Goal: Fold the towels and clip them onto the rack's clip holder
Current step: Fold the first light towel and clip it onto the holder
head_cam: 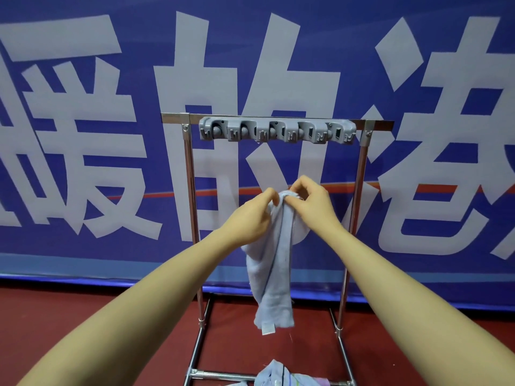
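Open gap between rack posts (190,174) under clip holder (277,131)

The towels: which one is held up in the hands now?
The pale blue towel hanging before the metal rack, pinched at its top by both hands; the other, a crumpled heap, lies on the rack's base.

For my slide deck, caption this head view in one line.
Both hands, left hand and right hand, pinch a pale blue towel below the rack's empty clip holder.
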Motion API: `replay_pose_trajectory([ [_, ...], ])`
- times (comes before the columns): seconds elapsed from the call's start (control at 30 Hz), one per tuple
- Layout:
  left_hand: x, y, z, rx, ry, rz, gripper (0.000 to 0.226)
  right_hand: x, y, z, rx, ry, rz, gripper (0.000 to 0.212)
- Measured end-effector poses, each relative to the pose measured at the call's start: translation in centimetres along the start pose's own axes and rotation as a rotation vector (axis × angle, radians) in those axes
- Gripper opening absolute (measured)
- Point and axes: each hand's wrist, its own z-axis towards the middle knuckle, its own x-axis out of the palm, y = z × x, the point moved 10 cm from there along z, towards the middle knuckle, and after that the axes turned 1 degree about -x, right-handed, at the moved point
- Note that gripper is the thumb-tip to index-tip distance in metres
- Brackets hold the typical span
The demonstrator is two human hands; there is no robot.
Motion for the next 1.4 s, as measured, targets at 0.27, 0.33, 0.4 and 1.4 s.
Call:
replay_pose_trajectory([
  [0.27,2.2,3.0,-1.5,-0.058,0.131,0.221,0.056,-3.2,0.4,1.0,-0.005,-0.17,0.088,0.012],
  [0.33,2.3,3.7,-1.4,-0.055,0.147,0.372,0.057,-4.0,-0.3,1.1,0.012,-0.199,0.073,0.013],
  [0.4,1.3,4.2,-1.1,-0.059,0.124,0.449,0.041,-4.5,-1.4,0.9,0.037,-0.191,0.03,0.015],
  [1.4,-5.5,5.6,-0.1,-0.365,-0.342,-0.034,0.007,0.1,-2.0,0.6,0.134,-0.07,-0.245,0.024],
])
